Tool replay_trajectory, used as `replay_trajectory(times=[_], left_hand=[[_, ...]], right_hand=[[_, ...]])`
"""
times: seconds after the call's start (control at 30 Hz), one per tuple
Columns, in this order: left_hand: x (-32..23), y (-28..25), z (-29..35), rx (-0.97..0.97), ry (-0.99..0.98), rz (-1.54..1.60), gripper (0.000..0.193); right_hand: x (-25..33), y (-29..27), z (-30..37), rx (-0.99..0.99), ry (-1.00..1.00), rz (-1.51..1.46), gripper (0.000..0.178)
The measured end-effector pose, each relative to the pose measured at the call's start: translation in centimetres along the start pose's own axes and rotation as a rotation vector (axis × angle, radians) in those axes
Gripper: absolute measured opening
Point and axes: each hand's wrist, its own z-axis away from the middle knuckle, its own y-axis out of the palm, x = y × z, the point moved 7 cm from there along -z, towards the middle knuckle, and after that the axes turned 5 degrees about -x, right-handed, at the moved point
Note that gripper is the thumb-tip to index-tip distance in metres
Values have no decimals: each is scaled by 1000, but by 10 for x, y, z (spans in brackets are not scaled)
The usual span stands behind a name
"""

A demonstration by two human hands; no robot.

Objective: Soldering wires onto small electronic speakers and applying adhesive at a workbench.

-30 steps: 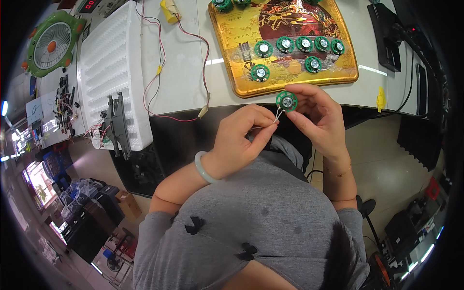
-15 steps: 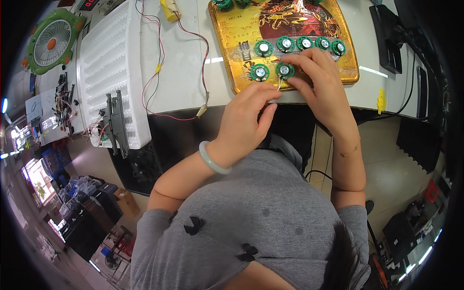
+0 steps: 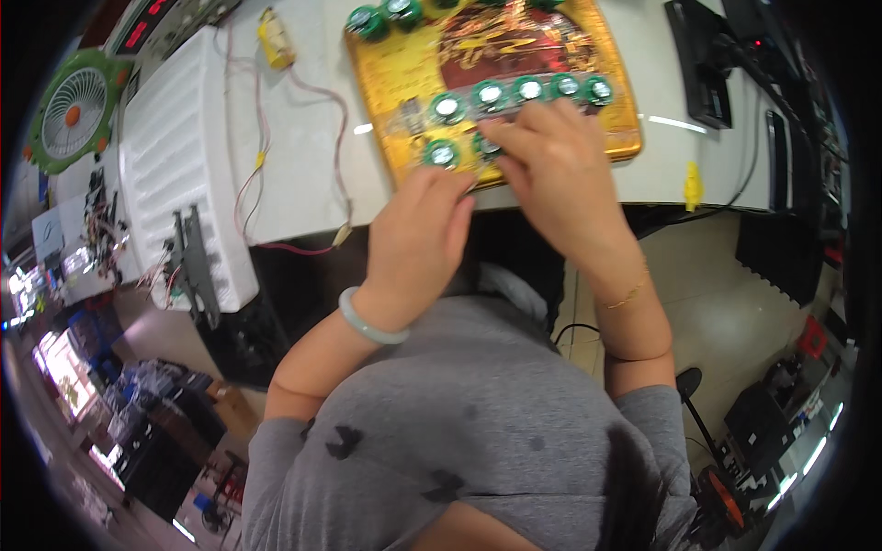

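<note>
Nearest, the left hand [image 3: 413, 243] is held with bent fingers close to the tin's near edge; whether anything is pinched there cannot be told through the blur. The green speaker [image 3: 488, 145], partly covered, is gripped by the right hand [image 3: 562, 179], the nearer one. It is placed ahead of the left fingertips, face up; no long axis is given by its round form. Beneath it the gold tin [image 3: 377, 83] is seen, bordered beyond by a row of speakers [image 3: 490, 94] and at left by a lone speaker [image 3: 441, 153]. Sideways room is offered by the desk [image 3: 299, 188].
</note>
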Motion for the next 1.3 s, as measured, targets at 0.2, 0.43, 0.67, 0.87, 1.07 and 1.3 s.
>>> replay_trajectory(times=[0.2, 0.43, 0.67, 0.87, 1.07, 1.3], left_hand=[[-1, -3, -3, -34, 26, -155, 14], [-3, 7, -8, -26, 9, -137, 10], [4, 2, 1, -178, 79, -154, 12], [0, 1, 7, -217, 112, -166, 12], [1, -1, 8, -222, 84, -187, 13], [-2, 3, 1, -203, 162, -177, 14]], right_hand=[[-52, -35, 19, -450, 343, -543, 45], [-242, -132, 21, -1002, 599, -575, 37], [-190, -168, 36, -742, 672, -298, 26], [-121, -134, 85, -875, 322, -909, 32], [-86, -52, 69, -620, 258, -1315, 42], [-86, -37, 51, -710, 232, -1101, 39]])
